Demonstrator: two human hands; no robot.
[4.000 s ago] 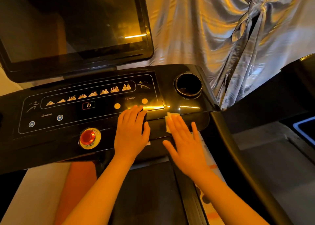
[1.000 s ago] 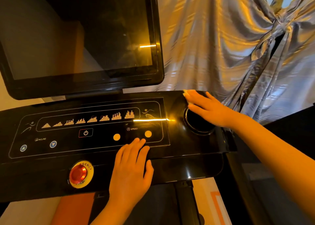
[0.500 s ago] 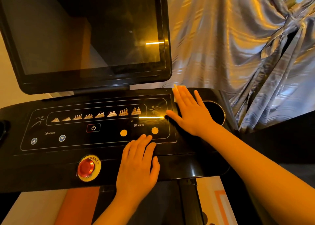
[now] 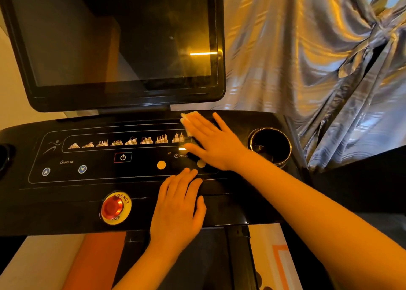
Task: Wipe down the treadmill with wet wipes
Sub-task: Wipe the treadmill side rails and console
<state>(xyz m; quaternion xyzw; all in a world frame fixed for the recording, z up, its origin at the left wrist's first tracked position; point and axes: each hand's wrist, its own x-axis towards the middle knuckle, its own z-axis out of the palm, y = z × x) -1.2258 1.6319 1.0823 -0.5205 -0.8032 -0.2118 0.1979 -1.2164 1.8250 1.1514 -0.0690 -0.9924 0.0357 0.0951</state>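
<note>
The treadmill's black console (image 4: 66, 193) spans the view, with a dark screen (image 4: 118, 37) rising behind it. My right hand (image 4: 213, 142) lies flat with straight fingers on the right part of the control panel, pressing a white wet wipe (image 4: 189, 119) whose edge shows past the fingertips. My left hand (image 4: 178, 208) rests flat on the console's front edge, below the speed buttons, holding nothing.
A red emergency stop button (image 4: 113, 206) sits left of my left hand. A round cup holder (image 4: 271, 147) is at the console's right end. Shiny silver curtain fabric (image 4: 307, 59) hangs behind. The treadmill belt (image 4: 197, 263) runs below.
My right hand slid the wipe leftward from the cup holder onto the control panel. My left hand has stayed on the front edge.
</note>
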